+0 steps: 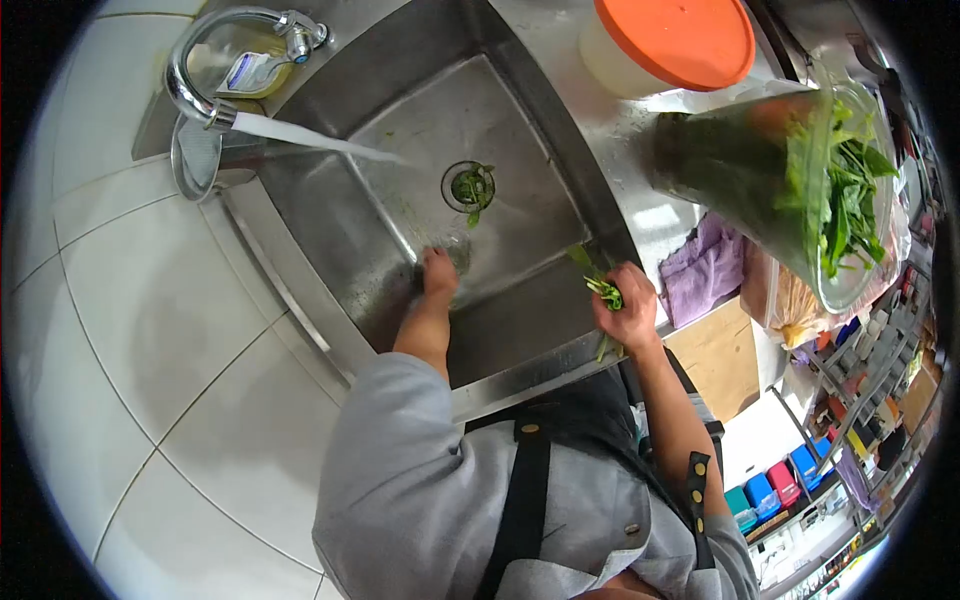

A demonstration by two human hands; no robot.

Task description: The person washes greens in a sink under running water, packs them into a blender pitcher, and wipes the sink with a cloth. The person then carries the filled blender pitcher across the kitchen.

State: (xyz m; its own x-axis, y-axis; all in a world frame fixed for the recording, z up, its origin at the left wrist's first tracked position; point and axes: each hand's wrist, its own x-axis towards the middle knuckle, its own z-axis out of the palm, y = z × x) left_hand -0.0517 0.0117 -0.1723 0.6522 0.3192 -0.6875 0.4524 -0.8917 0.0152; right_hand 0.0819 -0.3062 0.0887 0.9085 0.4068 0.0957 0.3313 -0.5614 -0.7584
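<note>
Clear tub [735, 165] of leafy greens [853, 205], right hand [630, 310] curled round stems [604, 292]; left hand [440, 277], can't really tell its fingers.

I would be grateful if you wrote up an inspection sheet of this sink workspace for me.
Surface: steel sink, wet, with water running from the tap; loose leaves at the drain.
Job's things: bunch of greens in the right hand; more leaves in a clear container beside the sink.
Clutter: orange-lidded tub on the counter; purple cloth near the container.
Hands: right closed around the greens; left hand low in the sink, its grip unclear.
Cables: nothing seen.
Surroundings: white tiles beside the sink; coloured bins farther off.
</note>
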